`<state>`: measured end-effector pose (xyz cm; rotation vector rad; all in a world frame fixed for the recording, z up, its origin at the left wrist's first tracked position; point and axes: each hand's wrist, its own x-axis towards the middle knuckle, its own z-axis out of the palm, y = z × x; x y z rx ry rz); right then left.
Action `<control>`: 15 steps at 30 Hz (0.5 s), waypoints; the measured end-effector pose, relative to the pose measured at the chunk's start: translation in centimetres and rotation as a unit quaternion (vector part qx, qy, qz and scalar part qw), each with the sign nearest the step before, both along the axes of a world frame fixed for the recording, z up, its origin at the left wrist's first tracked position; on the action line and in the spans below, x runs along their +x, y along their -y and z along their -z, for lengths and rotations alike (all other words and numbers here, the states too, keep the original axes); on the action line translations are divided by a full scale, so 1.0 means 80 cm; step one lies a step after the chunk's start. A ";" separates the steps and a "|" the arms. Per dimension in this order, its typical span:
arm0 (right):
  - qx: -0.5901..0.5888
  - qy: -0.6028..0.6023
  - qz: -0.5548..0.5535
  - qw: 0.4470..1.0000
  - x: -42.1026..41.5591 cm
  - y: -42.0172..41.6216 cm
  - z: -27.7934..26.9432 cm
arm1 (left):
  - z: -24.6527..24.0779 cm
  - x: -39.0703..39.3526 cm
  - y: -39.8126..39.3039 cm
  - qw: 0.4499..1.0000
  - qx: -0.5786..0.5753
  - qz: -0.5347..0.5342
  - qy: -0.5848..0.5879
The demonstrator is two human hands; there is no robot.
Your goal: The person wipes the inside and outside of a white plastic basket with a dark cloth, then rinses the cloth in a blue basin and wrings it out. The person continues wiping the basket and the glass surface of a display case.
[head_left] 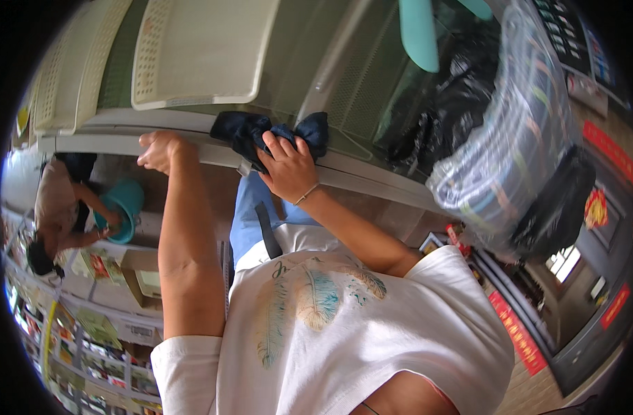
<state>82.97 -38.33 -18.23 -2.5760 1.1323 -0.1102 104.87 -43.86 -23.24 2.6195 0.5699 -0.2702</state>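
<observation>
My right hand (pixel 290 168) presses on a bunched dark blue cloth (pixel 238 132), fingers spread over its folds. The cloth lies across the grey metal front rail (pixel 368 176) of a glass-topped shelf, and a small white tag hangs from its lower edge. My left hand (pixel 163 150) is at the same rail further left, its fingers loosely curled. Nothing shows in that hand, and whether it touches the rail cannot be told. Just beyond both hands, a cream plastic basket (pixel 207 57) with perforated sides rests on the shelf.
Another cream basket (pixel 78 62) stands at left. On the right are black plastic bags (pixel 451 98), a plastic-wrapped bundle (pixel 518 140) overhanging the shelf edge, and a turquoise blade-like piece (pixel 420 36). At far left a person (pixel 57 202) bends over a turquoise bucket (pixel 122 207), near stocked shelves (pixel 98 358).
</observation>
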 end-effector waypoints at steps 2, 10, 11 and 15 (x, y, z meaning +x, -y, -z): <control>0.001 0.003 0.041 0.999 -0.016 -0.007 -0.010 | 0.009 -0.009 0.008 0.999 -0.034 0.016 -0.004; 0.039 -0.061 0.203 0.976 -0.183 -0.072 -0.042 | 0.019 0.029 -0.026 0.993 -0.114 0.021 0.022; 0.121 -0.102 0.226 0.961 -0.201 -0.071 -0.052 | 0.030 0.033 -0.030 0.992 -0.117 0.022 0.032; 0.083 0.042 0.222 0.971 -0.202 -0.033 -0.063 | 0.005 0.023 -0.029 0.990 -0.139 0.007 0.034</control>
